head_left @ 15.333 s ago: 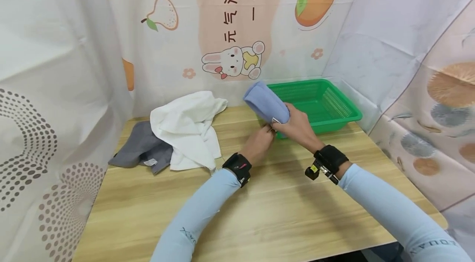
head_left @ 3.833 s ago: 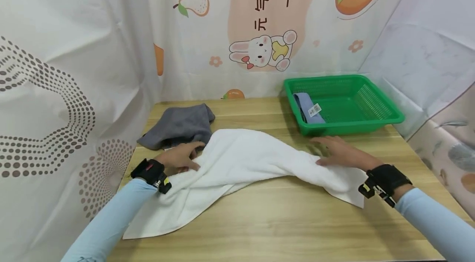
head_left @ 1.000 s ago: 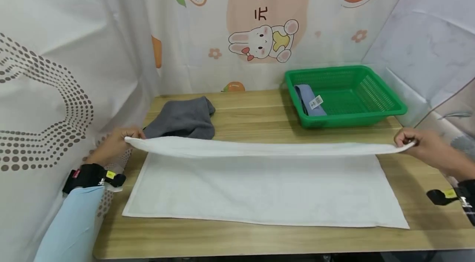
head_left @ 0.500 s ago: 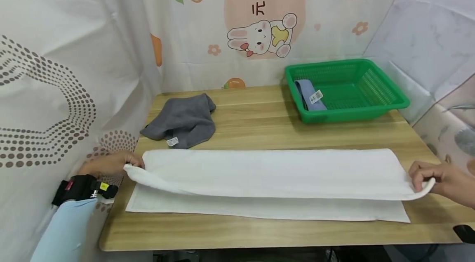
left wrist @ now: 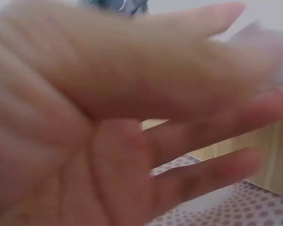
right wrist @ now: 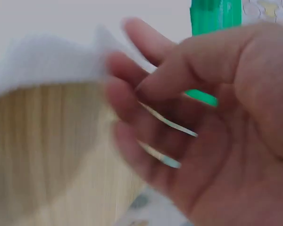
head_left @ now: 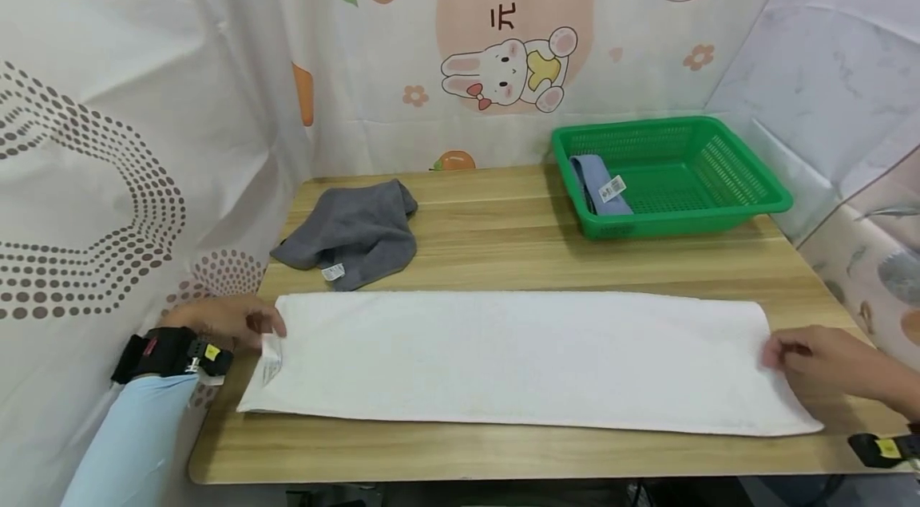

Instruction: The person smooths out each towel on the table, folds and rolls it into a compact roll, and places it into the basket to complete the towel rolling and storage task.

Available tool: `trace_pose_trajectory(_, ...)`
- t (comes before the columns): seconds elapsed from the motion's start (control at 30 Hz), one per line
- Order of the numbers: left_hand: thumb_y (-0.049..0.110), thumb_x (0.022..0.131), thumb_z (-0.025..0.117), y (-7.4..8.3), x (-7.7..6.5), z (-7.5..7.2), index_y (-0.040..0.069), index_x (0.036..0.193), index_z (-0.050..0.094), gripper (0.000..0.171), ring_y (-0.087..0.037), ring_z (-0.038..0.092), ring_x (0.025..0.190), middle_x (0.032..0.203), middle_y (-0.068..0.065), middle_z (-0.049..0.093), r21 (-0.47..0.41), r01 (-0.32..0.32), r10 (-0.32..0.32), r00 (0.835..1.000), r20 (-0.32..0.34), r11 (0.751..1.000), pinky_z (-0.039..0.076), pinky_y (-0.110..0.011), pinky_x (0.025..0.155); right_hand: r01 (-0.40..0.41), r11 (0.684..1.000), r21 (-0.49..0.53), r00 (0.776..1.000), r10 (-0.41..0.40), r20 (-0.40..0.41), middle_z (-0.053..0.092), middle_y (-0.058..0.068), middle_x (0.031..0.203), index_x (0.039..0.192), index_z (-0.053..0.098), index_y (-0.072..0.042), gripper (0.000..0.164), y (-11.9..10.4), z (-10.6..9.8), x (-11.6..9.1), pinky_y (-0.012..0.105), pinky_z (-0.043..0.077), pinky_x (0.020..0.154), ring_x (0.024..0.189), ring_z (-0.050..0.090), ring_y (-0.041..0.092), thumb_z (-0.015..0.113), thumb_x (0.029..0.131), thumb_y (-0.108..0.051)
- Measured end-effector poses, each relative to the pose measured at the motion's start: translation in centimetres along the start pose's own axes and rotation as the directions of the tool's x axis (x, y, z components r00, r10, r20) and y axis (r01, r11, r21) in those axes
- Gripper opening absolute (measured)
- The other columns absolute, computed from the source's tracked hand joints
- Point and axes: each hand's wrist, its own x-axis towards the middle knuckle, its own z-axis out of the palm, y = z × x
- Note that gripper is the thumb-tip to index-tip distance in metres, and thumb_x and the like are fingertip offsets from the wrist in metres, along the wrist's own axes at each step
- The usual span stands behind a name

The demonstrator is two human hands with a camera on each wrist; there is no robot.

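Note:
A white towel (head_left: 517, 359) lies folded over into a long flat strip along the front of the table, with a small white tag (head_left: 271, 359) at its left end. My left hand (head_left: 233, 318) is at the towel's left edge, fingertips beside its upper corner; in the left wrist view its fingers (left wrist: 217, 174) are spread and relaxed. At the other end my right hand (head_left: 837, 361) hovers by the short edge, blurred. The right wrist view shows its fingers (right wrist: 137, 113) loosely bent with nothing between them and the thumb, the towel (right wrist: 52, 59) just beyond.
A crumpled grey cloth (head_left: 355, 231) with a white label lies at the back left of the wooden table (head_left: 489, 239). At the back right stands a green basket (head_left: 690, 223) holding a folded blue cloth (head_left: 600, 184). Printed curtains (head_left: 359, 140) enclose the table's back and sides.
Both hands gripped the towel's raised edge, brought it toward the front and laid it over the lower layer, then let go. Earlier the blue cloth went into the basket and the white towel was spread out.

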Motion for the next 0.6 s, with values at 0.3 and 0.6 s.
trace_pose_trajectory(0.3,0.038,0.087,0.083,-0.6,3.1,2.0,-0.014,0.126,0.055,0.071,-0.025,0.062,0.082,0.1,-0.018,0.067,0.334,0.284,-0.087,0.862,-0.5,0.899,0.052,-0.042,0.073,0.008,0.998,-0.063,0.98,-0.02,-0.198,0.048,-0.004,0.078,0.091,0.061,-0.003,0.021,-1.8,1.9,4.2,0.025,0.038,0.06,0.069,0.038,-0.001,0.079,0.09,-0.013)
trace_pose_trajectory(0.6,0.021,0.094,0.076,-1.2,4.7,1.1,-0.023,0.135,0.049,0.066,-0.049,0.064,0.105,0.12,-0.038,0.063,0.355,0.338,-0.061,0.793,-0.606,0.872,0.051,-0.06,0.088,-0.074,0.997,-0.036,0.977,0.065,-0.204,0.056,0.006,0.08,0.088,0.059,0.006,0.028,-2.0,1.3,7.9,0.03,0.043,0.062,0.07,0.046,0.015,0.077,0.09,-0.015)
